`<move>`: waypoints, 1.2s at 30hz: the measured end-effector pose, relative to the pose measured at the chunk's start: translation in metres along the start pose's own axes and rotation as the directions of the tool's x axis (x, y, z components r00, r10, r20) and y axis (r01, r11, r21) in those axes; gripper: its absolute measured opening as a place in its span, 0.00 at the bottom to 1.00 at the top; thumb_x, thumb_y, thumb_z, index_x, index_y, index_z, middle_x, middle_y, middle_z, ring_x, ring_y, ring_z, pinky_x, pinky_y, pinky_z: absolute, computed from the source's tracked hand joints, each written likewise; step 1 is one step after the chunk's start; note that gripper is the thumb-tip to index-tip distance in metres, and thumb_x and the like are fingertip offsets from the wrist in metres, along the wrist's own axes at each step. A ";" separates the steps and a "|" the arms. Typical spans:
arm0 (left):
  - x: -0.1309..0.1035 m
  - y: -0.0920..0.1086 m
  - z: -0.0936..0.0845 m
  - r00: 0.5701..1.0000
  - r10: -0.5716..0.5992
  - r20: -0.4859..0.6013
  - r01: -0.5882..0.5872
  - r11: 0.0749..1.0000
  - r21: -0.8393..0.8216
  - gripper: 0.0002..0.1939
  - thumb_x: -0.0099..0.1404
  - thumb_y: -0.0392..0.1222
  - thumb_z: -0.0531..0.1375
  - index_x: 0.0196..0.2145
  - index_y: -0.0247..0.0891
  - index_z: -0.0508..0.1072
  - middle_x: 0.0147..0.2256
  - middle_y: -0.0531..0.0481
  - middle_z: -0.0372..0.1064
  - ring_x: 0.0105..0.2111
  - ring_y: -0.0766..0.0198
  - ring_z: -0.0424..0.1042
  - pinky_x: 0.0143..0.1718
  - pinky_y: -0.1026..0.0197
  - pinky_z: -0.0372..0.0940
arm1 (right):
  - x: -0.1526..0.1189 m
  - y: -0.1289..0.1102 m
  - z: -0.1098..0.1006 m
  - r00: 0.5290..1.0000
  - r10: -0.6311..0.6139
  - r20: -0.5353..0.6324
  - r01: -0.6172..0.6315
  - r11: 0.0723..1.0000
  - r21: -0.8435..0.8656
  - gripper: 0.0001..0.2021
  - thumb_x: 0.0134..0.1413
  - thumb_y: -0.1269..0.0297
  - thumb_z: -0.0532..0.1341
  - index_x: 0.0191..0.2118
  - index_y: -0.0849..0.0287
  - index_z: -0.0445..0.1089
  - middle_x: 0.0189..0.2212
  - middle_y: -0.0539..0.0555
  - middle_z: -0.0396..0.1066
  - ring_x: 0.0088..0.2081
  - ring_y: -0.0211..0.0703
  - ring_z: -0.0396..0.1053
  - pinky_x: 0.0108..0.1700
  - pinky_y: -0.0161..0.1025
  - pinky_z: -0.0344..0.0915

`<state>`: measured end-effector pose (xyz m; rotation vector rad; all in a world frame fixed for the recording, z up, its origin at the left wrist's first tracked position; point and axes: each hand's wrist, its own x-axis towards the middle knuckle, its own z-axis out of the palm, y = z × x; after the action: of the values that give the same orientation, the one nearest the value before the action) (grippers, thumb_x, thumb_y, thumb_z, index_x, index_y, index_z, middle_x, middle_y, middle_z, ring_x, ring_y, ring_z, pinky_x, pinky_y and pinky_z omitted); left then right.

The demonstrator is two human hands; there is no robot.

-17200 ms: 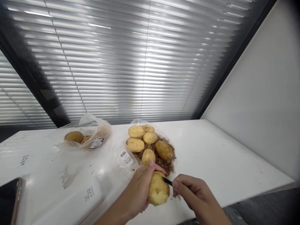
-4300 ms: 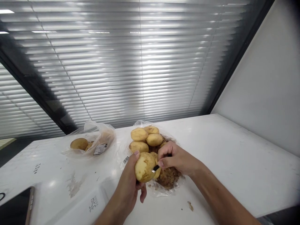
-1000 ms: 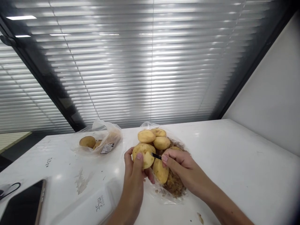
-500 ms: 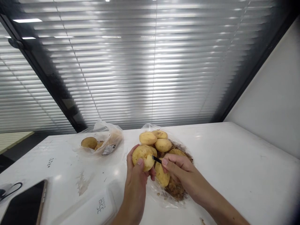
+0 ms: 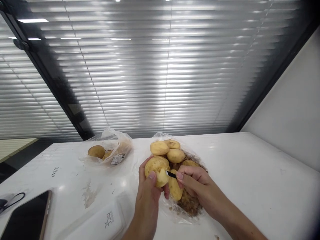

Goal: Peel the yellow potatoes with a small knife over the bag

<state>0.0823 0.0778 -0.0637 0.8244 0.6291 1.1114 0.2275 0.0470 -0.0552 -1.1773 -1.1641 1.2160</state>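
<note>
My left hand [image 5: 148, 186] is wrapped round a potato [image 5: 157, 166], thumb on its near face. Part of its skin is gone, and a pale patch shows on the right side. In my right hand [image 5: 196, 181] is a small black-handled knife [image 5: 171, 174], pinched between thumb and fingers, its tip touching the pale patch. Behind and below the held potato, several peeled potatoes [image 5: 175, 155] lie on a clear plastic bag [image 5: 180, 216]. Brown peelings [image 5: 191, 204] are heaped on that bag, partly hidden by my right hand.
A second plastic bag [image 5: 125, 143] with a label holds unpeeled potatoes [image 5: 96, 151] at the back left. A phone [image 5: 26, 216] and a white power bank [image 5: 97, 223] lie on the white table [image 5: 250, 186] at the near left. Window blinds [image 5: 140, 66] rise behind.
The whole view has shifted slightly. Both hands, with potato and knife, sit a little lower and further right. The knife tip stays at the potato's pale patch.
</note>
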 end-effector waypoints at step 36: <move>0.000 -0.005 -0.003 0.994 0.019 -0.111 -0.012 0.998 0.063 0.26 0.66 0.58 0.60 0.56 0.45 0.60 0.30 0.55 0.66 0.25 0.66 0.63 0.27 0.63 0.61 | -0.012 0.004 0.017 0.903 -0.429 -0.031 0.379 0.829 -0.411 0.09 0.69 0.63 0.55 0.42 0.53 0.73 0.35 0.51 0.79 0.35 0.37 0.75 0.38 0.31 0.69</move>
<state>0.0824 0.0779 -0.0696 0.8258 0.7552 1.1624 0.2097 0.0352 -0.0586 -1.1948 -1.5205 0.5873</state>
